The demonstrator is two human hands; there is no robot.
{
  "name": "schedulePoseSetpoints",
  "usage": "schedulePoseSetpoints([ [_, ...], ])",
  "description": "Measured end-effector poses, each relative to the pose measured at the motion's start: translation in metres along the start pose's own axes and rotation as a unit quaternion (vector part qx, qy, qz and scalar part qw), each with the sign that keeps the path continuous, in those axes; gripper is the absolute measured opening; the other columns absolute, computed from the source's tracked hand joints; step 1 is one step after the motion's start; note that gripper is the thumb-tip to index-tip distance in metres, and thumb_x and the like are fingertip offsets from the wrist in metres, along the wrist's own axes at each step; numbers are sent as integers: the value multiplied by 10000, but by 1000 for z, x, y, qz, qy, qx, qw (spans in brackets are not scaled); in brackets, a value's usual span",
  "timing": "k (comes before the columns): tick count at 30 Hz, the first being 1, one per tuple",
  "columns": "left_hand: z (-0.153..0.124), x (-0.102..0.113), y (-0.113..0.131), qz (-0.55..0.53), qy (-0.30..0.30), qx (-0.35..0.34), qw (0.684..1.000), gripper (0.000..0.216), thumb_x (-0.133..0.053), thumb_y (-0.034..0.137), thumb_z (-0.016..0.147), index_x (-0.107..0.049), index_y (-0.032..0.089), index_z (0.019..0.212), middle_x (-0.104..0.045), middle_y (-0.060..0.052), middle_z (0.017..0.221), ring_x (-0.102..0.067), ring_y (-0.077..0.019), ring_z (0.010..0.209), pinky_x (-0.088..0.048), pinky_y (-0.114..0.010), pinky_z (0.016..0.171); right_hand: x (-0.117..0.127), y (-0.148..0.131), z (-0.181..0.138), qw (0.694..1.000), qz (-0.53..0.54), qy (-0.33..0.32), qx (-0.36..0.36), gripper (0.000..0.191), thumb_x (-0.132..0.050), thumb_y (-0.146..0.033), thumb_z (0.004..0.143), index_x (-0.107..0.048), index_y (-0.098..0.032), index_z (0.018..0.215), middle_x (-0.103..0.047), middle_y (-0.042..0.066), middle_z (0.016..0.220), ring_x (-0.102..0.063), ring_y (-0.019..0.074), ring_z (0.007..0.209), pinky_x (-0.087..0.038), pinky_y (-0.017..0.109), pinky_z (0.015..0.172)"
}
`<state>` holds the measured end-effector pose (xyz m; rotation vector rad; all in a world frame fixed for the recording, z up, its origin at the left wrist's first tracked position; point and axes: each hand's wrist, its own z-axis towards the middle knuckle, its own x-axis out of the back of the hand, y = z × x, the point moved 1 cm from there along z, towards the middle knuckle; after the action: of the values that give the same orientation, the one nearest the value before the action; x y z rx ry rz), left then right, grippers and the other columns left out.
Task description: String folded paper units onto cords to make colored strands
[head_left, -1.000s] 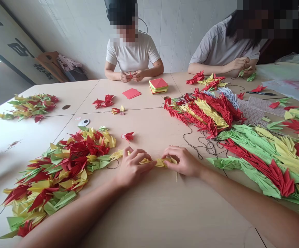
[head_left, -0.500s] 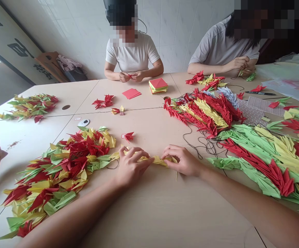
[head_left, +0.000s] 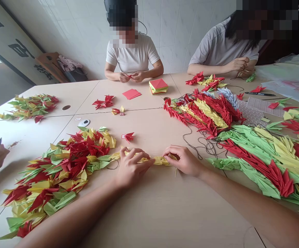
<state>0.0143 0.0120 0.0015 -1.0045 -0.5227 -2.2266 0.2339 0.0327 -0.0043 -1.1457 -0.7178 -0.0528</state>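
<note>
One broad surface is carrying multicoloured paper strands, a mixed paper pile and a yellow paper strand.
The multicoloured paper strands are lying side by side at the right; the mixed paper pile is spreading over the left. The left hand is arching over the yellow paper strand, half curled, its thumb and forefinger tips gripping it. The right hand is pinching the strand's right end between thumb and forefinger, the remaining fingers curling loosely. The yellow paper strand is running crosswise from just beside the pile, beneath the left hand, to the right hand. One red paper piece is resting just beyond the left hand.
</note>
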Motion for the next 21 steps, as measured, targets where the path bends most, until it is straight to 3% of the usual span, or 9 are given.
schedulePoseSetpoints([
  [14,-3,-4,-4,-4,-15,50,999,129,-624,266,889,-736,324,862,-725,15,803,-591,-147,788,-258,-383,832,-2,0,-1,998,3,-14,57,122,-509,-198,896,-630,-192,877,-646,44,864,-572,136,756,-437,249,636],
  [21,1,-2,2,-12,-26,8,1000,116,-628,253,887,-727,313,877,-724,25,782,-589,-145,767,-254,-367,778,-5,-4,0,998,3,-16,60,116,-499,-194,901,-601,-198,846,-636,36,862,-583,143,769,-457,267,696],
])
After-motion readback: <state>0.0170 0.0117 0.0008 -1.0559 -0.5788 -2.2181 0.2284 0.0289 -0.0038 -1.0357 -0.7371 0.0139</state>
